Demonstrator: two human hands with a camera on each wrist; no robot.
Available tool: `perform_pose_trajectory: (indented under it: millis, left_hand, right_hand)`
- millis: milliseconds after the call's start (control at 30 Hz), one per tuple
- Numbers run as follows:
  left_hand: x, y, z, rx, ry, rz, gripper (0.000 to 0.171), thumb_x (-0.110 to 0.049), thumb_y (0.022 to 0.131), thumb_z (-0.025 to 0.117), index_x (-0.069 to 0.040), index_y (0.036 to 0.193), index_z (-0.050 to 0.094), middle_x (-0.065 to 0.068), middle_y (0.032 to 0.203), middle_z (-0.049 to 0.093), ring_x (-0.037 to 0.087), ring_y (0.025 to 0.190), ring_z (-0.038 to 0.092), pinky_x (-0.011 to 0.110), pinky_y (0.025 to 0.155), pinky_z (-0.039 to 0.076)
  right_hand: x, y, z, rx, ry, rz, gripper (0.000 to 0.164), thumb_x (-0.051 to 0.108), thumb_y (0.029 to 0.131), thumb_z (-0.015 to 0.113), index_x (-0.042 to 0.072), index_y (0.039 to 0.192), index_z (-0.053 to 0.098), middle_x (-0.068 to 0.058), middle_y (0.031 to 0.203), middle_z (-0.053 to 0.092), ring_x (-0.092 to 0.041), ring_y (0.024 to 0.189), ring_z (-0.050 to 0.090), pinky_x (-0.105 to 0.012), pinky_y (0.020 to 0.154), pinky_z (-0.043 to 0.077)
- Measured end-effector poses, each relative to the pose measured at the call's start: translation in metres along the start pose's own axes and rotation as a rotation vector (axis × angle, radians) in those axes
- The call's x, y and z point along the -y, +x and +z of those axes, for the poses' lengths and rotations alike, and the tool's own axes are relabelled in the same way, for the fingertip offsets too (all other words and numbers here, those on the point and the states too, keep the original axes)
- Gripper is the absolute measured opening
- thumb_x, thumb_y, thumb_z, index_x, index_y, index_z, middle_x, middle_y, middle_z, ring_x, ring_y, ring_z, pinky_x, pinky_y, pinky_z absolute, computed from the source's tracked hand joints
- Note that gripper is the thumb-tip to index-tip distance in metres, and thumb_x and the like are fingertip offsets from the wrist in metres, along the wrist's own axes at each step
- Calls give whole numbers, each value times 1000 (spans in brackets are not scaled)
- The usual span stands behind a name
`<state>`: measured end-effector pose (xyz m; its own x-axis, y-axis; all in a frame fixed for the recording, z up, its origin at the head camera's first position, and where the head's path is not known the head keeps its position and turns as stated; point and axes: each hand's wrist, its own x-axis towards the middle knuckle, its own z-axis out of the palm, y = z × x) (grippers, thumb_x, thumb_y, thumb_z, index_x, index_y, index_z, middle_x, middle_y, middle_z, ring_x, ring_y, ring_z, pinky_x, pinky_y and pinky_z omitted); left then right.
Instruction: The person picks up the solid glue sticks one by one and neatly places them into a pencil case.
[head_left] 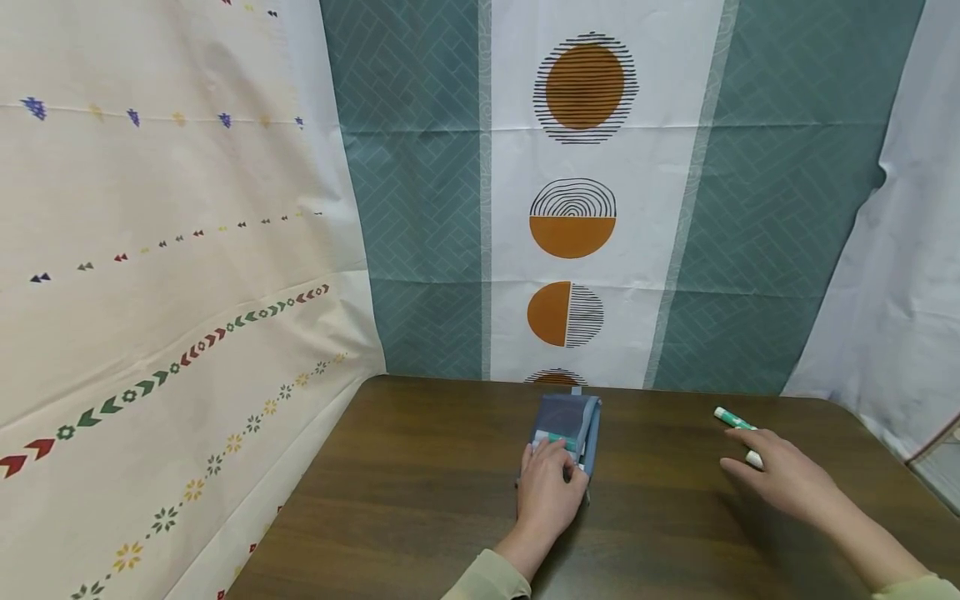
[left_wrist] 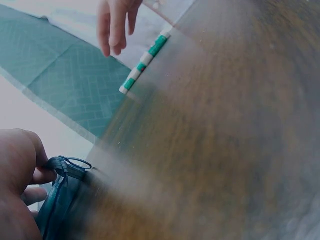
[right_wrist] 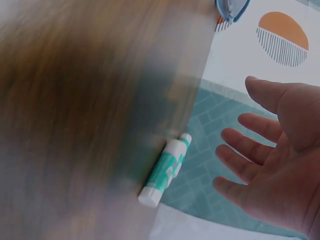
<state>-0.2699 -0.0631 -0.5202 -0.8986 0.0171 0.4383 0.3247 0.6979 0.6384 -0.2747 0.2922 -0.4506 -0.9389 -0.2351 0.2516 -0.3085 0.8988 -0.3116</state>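
A blue-grey zippered pouch (head_left: 564,411) lies on the table near its far edge; green and white show along its front. My left hand (head_left: 551,492) grips the near end, thumb and fingers pinching the fabric by the zip in the left wrist view, where the pouch (left_wrist: 62,192) has a ring-shaped pull. Further right lies a green-and-white stick with white ends (head_left: 733,417), shaped like a marker or glue stick. Above it hovers my right hand (head_left: 783,475), fingers spread and nothing held. In the right wrist view a gap separates the fingers from the stick (right_wrist: 162,172).
The brown wooden table (head_left: 390,492) ends at a patterned teal and white cloth (head_left: 427,208) hanging behind it. A cream printed cloth (head_left: 187,250) hangs along the left side, and a white cloth (head_left: 885,308) hangs on the right.
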Motion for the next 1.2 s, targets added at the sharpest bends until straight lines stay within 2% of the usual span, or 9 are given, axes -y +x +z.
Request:
perform_pose_trajectory:
  millis: [233,433,700,1067,1167,1200]
  left_hand:
    - [1,1,2,-30,-5,15,27,-11,90,73,-18,69,58,9,135,77,37,141,63,67,124,36]
    - [0,0,2,-41,-21,11,28,-10,90,71,-18,68,55,11,136,76,39,140,63,66,124,37]
    - [-1,1,1,18,-88,9,23,-9,90,68,-18,71,58,10,139,75,38,143,61,64,127,34]
    - [2,3,1,84,-89,-14,26,-11,91,69,-21,71,55,5,144,73,34,149,56,57,131,29]
    - [3,5,0,104,-92,-8,27,-12,93,69,-21,71,56,5,143,73,34,150,55,57,132,28]
    - [3,5,-1,109,-94,-6,28,-12,94,69,-21,71,56,4,143,73,34,150,55,58,132,28]
  right_hand:
    - [-17,-7,-3,28,-15,42,58,38,106,73,-4,145,63,-41,140,58,-62,123,60,-70,79,55]
    - [-36,-14,-3,17,-19,46,58,36,105,74,-8,142,63,-42,134,61,-62,120,62,-70,80,55]
    - [-61,-23,-3,12,-34,34,52,28,103,77,-11,134,64,-42,124,65,-63,117,62,-73,85,53]
    - [-82,-31,-2,37,-41,44,50,24,102,79,-15,130,65,-40,120,68,-66,115,61,-74,87,52]
    - [-87,-32,-1,47,-44,60,52,26,102,79,-16,129,65,-39,118,68,-65,114,62,-73,86,53]
    - [-88,-32,-1,55,-45,67,53,27,102,79,-16,129,65,-36,114,69,-61,109,65,-71,84,54]
